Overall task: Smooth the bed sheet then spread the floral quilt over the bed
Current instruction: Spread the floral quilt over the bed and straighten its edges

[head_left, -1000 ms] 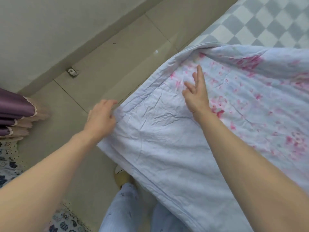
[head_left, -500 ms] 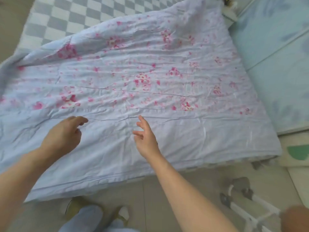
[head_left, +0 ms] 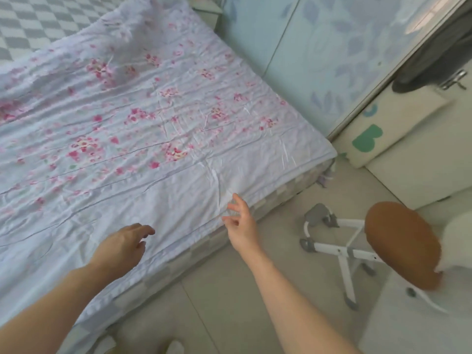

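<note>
Pale blue cotton with pink blossoms covers most of the bed: the floral quilt [head_left: 143, 129] lies spread out and creased, its near right corner reaching the bed's corner and its near edge hanging just over the mattress side. Beneath that edge a strip of the grey-and-white checked bed sheet [head_left: 275, 198] shows along the near side, and more of the same check is visible at the far left beyond the quilt.

Both bare forearms reach in from the near edge. The left hand [head_left: 122, 245] hovers over the plain near border of the quilt, fingers relaxed and loosely extended toward the right, holding nothing; whether its fingertips touch the cloth cannot be told. The right hand [head_left: 241, 223] is at the quilt's near edge, further right, fingers spread wide and slightly bent, also holding nothing; it appears just at the cloth, but contact is not clear.

On the tiled floor [head_left: 229, 302] to the right stands a stool [head_left: 401, 245] with a round brown seat on a white frame with grey feet. Beyond it, pale blue wardrobe doors [head_left: 319, 47] with a leaf pattern run along the far right side of the bed. Two feet show at the very near edge, blurred.
</note>
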Tool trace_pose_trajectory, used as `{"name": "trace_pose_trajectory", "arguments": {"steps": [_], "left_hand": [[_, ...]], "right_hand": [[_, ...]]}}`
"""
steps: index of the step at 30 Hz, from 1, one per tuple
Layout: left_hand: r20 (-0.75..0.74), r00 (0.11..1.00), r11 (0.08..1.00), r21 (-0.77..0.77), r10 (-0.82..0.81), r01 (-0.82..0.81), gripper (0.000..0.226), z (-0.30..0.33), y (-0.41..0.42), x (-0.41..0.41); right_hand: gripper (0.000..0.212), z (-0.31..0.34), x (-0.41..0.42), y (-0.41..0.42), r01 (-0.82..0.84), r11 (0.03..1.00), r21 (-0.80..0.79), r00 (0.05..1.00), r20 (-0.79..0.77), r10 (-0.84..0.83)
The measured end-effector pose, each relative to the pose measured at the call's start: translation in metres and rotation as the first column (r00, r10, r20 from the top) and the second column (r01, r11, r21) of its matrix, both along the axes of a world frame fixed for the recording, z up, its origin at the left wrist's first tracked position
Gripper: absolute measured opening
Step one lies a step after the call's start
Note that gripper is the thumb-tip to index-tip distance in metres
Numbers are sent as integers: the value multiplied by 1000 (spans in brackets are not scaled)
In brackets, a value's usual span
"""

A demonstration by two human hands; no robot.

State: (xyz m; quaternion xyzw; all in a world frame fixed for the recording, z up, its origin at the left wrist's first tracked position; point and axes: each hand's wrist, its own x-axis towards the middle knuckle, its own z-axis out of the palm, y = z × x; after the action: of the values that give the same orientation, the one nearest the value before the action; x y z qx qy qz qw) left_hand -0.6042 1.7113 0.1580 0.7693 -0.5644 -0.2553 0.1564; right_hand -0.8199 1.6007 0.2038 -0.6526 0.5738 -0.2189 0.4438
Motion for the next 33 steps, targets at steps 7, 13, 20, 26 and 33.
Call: {"name": "trace_pose_trajectory", "arguments": {"steps": [7, 13, 20, 26, 33], "left_hand": [[199, 973, 978, 194, -114, 75, 28, -54, 16, -17], [308, 908, 880, 459, -285, 121, 35, -133, 29, 0], [398, 842, 931, 190, -363, 311, 61, -195, 6, -4], [310, 751, 811, 280, -583, 514, 44, -167, -17, -13], [345, 762, 828, 91, -548, 554, 39, -132, -100, -31]], "right_hand": [[31, -77, -6, -8, 34, 990, 137, 990, -140, -15], [19, -183, 20, -22, 119, 941, 317, 981, -183, -62], [19, -252, 37, -57, 461, 838, 292, 877, -8, -480], [21, -240, 16, -56, 444, 831, 335, 889, -49, -456], [20, -196, -32, -113, 530, 777, 340, 826, 1, -564]]}}
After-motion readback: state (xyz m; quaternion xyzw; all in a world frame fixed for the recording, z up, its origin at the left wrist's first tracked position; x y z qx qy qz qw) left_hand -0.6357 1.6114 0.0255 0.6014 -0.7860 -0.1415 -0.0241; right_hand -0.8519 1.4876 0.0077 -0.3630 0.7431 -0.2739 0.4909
